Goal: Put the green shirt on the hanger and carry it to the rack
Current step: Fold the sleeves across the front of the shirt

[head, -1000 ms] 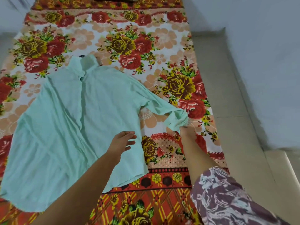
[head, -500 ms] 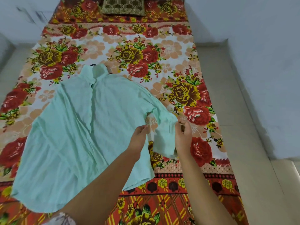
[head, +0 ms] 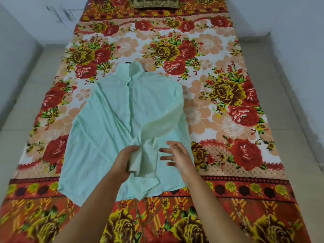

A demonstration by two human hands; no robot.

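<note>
A pale mint-green button-front cotton shirt (head: 108, 128) lies spread flat, front side up, on a bed covered by a bright sheet printed with large red and yellow roses (head: 228, 109). The shirt sits left of the bed's middle, its collar pointing away from the viewer and its hem nearest the viewer. One long sleeve (head: 163, 118) is folded from the shoulder diagonally across the shirt's front. The person's left hand (head: 125, 162) grips the sleeve's cuff end (head: 146, 162), fingers curled round the bunched fabric over the lower part of the shirt. The right hand (head: 177, 155) is beside it, just right of the cuff, fingers spread wide and holding nothing; whether it touches the cloth below cannot be told. Both forearms are bare and reach in from the bottom edge. A small dark curved tip (head: 127, 62) peeks out just above the collar. A dark gold patterned cushion (head: 156, 3) lies at the far end of the bed. Beige tiled floor (head: 289, 102) borders the bed on both sides.
</note>
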